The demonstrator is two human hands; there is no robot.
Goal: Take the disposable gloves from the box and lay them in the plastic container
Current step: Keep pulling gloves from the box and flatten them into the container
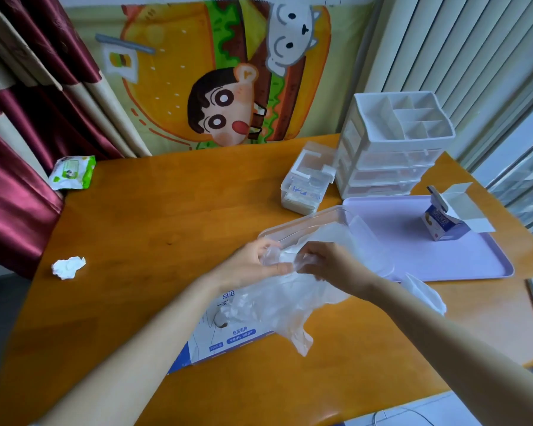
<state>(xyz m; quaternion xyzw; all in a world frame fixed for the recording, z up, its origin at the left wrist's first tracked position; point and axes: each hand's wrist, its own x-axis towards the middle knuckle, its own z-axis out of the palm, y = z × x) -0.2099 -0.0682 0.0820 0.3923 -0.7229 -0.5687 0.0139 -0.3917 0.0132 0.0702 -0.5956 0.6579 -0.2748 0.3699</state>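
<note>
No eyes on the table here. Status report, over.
Wad of clear gloves pinched by left hand and right hand. Gloves hang over the box, at the near rim of the plastic container. Nothing blocking the container.

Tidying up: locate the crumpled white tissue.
Head view, left side: the crumpled white tissue lies on the orange wooden table near its edge, left of the left hand.

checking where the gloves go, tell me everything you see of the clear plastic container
The clear rectangular plastic container is lidless, with rounded corners. It sits on the orange wooden table, its right side overlapping the lilac tray. Thin translucent gloves, held by the left hand and right hand, hide its near end.
</note>
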